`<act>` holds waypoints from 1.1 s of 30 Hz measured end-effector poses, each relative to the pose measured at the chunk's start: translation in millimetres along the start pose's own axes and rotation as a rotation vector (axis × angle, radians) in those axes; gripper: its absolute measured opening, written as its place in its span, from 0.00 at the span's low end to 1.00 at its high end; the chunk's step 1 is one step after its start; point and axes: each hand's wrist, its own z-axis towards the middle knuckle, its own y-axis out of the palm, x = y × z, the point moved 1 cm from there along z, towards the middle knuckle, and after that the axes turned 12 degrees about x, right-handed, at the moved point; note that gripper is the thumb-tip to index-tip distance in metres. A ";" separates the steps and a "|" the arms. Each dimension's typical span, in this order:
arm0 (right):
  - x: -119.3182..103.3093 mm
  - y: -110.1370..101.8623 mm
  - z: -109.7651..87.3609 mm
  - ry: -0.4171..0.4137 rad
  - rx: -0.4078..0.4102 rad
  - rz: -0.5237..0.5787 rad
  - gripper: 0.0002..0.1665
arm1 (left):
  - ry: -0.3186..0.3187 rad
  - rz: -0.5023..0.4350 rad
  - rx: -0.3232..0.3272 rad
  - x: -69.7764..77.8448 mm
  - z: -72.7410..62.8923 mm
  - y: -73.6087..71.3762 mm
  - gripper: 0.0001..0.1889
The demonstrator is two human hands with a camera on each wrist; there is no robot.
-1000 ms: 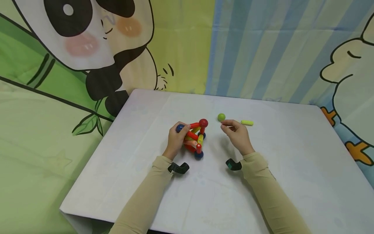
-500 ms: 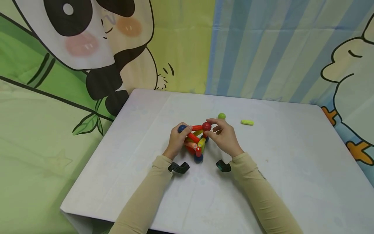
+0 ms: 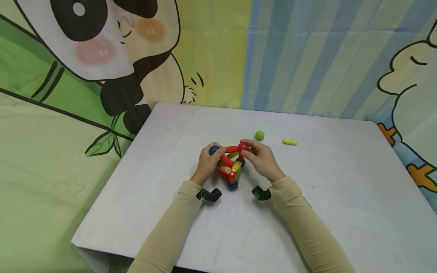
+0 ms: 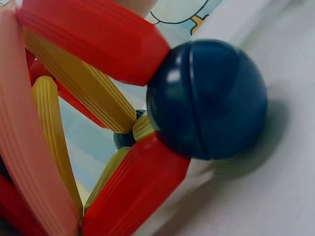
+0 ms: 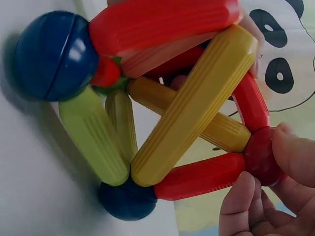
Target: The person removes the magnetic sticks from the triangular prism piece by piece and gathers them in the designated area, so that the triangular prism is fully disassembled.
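Note:
In the head view a ball-and-stick structure (image 3: 227, 161) of red, yellow, green and pink rods joined by balls stands on the table. My left hand (image 3: 206, 161) grips it at the upper left, thumb and fingers round a blue ball (image 3: 214, 150). At the upper right, my right hand (image 3: 262, 157) pinches the red ball (image 3: 243, 147) between thumb and fingers. The right wrist view shows this red ball (image 5: 262, 156) with red rods and a yellow rod meeting at it. A lower blue ball (image 4: 209, 98) fills much of the left wrist view, close to the tabletop.
Behind the right hand a loose green ball (image 3: 260, 135) lies on the white table (image 3: 341, 197). Further right is a loose yellow-green rod (image 3: 290, 141). A cartoon-printed cloth (image 3: 211, 53) hangs along the table's far edge.
My right hand has come left from beside the green ball and now pinches the red ball. The structure's top has shifted slightly right; my left hand keeps its grip.

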 end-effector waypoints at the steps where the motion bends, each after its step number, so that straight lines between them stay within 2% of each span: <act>1: 0.1 -0.2 0.3 0.027 -0.012 0.024 0.24 | 0.002 0.001 -0.003 -0.4 0.1 0.0 0.12; 7: 0.8 -2.2 1.0 0.136 -0.075 0.149 0.24 | 0.000 0.007 -0.009 -0.5 -0.1 0.1 0.12; 13: 1.1 -3.0 0.7 0.161 -0.108 0.202 0.24 | -0.001 0.021 -0.009 0.6 -0.9 -0.1 0.12; 22: 5.9 -6.6 2.3 0.178 -0.156 0.220 0.23 | -0.009 0.020 -0.006 2.5 -2.3 1.3 0.13; 29: 9.9 -5.6 3.7 0.266 -0.198 0.380 0.25 | -0.007 0.020 -0.002 3.0 -3.2 2.2 0.13; 33: 11.3 -4.6 4.4 0.301 -0.201 0.426 0.26 | 0.006 0.017 0.001 2.4 -3.1 2.2 0.13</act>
